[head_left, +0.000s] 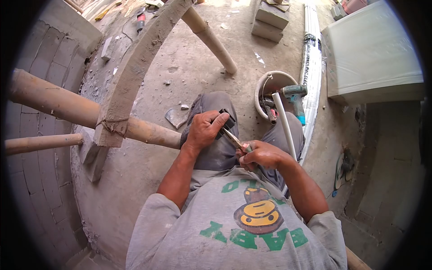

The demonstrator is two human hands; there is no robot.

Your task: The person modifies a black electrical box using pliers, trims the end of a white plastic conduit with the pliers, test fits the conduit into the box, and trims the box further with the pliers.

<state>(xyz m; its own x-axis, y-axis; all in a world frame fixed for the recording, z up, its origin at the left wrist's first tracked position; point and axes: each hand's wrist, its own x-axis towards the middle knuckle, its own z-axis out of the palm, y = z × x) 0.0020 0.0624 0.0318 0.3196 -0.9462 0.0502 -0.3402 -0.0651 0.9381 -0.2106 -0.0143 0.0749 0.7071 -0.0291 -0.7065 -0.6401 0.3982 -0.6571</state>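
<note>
My left hand is closed around a small black box-like part, holding it above my left knee. My right hand grips pliers with metal jaws and a greenish handle. The plier jaws point up and left and reach the lower side of the black part; whether they pinch it I cannot tell. A white pipe leans over my right leg, just beyond my right hand.
A bucket with tools stands past my right knee, a teal drill at its rim. Wrapped white pipes lie to the right. Wooden poles and an upright board stand left. Grey blocks sit ahead.
</note>
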